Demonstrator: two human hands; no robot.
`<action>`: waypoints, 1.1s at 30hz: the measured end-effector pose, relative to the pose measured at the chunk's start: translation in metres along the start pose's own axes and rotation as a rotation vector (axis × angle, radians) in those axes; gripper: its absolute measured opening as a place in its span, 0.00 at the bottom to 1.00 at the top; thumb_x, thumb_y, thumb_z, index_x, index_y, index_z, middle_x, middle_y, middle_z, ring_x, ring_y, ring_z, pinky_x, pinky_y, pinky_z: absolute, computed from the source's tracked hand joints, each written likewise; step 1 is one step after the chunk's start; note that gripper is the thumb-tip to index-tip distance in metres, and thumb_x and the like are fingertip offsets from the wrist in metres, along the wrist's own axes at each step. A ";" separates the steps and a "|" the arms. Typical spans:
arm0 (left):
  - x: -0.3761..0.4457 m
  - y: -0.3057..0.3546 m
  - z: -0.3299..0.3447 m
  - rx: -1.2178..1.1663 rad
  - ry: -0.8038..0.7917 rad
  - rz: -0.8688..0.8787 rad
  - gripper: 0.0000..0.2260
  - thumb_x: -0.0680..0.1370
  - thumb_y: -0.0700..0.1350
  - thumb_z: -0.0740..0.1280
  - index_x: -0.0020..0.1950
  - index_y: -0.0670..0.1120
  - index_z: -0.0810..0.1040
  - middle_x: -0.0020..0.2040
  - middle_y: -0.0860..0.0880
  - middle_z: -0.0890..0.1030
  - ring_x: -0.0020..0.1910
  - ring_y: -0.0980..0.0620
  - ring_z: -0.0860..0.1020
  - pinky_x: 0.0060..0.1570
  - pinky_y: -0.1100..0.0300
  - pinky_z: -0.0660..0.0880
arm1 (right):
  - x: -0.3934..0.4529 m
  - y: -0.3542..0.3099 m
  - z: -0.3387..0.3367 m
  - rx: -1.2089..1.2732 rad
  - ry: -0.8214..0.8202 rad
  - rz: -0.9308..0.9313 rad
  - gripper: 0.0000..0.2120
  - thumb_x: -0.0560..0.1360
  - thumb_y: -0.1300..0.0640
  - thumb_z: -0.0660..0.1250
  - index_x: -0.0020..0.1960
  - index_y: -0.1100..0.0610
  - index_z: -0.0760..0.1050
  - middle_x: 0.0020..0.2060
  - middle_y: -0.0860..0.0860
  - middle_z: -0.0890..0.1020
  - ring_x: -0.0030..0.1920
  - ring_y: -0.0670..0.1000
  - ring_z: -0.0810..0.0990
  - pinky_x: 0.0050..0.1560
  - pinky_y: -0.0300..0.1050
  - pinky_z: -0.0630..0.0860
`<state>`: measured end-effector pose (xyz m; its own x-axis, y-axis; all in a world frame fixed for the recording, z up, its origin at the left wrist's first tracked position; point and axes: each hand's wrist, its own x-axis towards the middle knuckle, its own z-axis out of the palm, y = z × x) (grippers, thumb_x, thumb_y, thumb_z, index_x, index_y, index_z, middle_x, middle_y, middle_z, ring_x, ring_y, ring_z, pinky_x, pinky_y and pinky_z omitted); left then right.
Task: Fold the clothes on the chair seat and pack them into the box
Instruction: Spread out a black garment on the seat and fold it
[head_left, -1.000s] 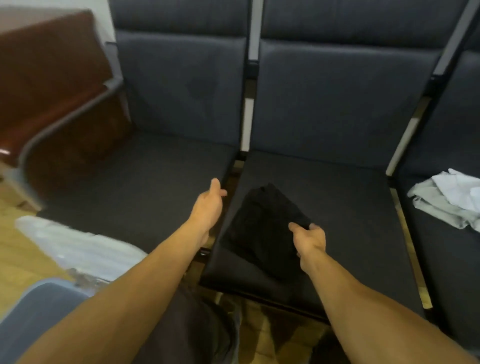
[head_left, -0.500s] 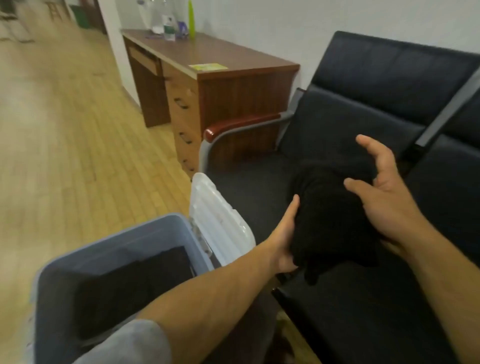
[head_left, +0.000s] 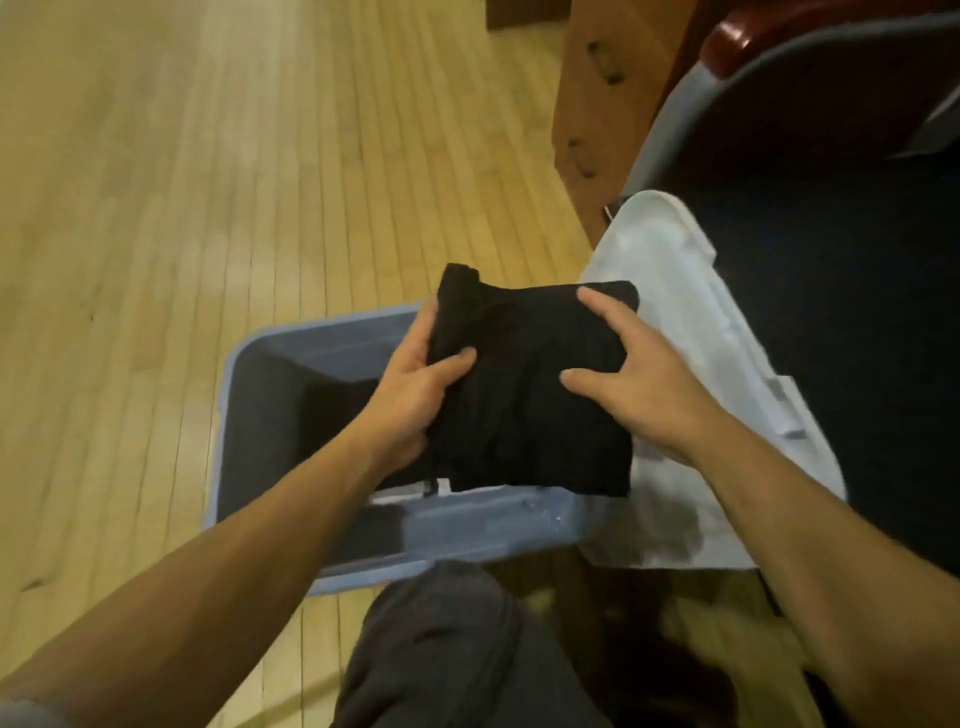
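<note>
the folded black cloth garment, half a second ago above the chair seat, is now over the open blue-grey plastic box, gripped by left hand and right hand, so lowering it inside seems next.

The blue box stands open-topped on the wooden floor, its left half unobstructed down to a dark layer at the bottom. Over its right half hangs the folded black garment, gripped by both hands — blocking that side. The white lid leans just beside the box's right edge, against the chair seat.
</note>
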<state>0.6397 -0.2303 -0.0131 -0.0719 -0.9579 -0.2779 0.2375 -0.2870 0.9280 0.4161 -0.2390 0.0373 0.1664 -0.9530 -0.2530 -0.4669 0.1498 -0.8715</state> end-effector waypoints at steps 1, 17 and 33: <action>0.010 -0.013 -0.019 0.008 0.035 -0.016 0.28 0.84 0.34 0.61 0.76 0.62 0.69 0.71 0.52 0.77 0.66 0.52 0.79 0.59 0.55 0.80 | 0.022 0.015 0.021 -0.029 -0.045 -0.005 0.38 0.76 0.61 0.72 0.80 0.45 0.59 0.65 0.37 0.67 0.63 0.35 0.68 0.47 0.16 0.65; 0.150 -0.264 -0.131 -0.156 0.301 -0.494 0.21 0.85 0.41 0.63 0.75 0.58 0.69 0.69 0.48 0.78 0.66 0.47 0.79 0.65 0.46 0.78 | 0.211 0.246 0.186 -0.335 -0.351 0.376 0.48 0.77 0.60 0.69 0.81 0.40 0.39 0.81 0.53 0.47 0.76 0.58 0.61 0.72 0.49 0.65; 0.130 -0.260 -0.113 1.169 0.119 0.104 0.48 0.74 0.44 0.77 0.84 0.48 0.49 0.83 0.39 0.47 0.82 0.39 0.50 0.78 0.41 0.58 | 0.190 0.224 0.210 -0.671 -0.026 0.150 0.36 0.75 0.58 0.68 0.79 0.52 0.56 0.80 0.52 0.46 0.76 0.60 0.55 0.69 0.54 0.67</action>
<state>0.6778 -0.2800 -0.3184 0.0005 -0.9885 -0.1514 -0.7990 -0.0914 0.5943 0.5257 -0.3306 -0.2944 0.0748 -0.9270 -0.3676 -0.9220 0.0762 -0.3797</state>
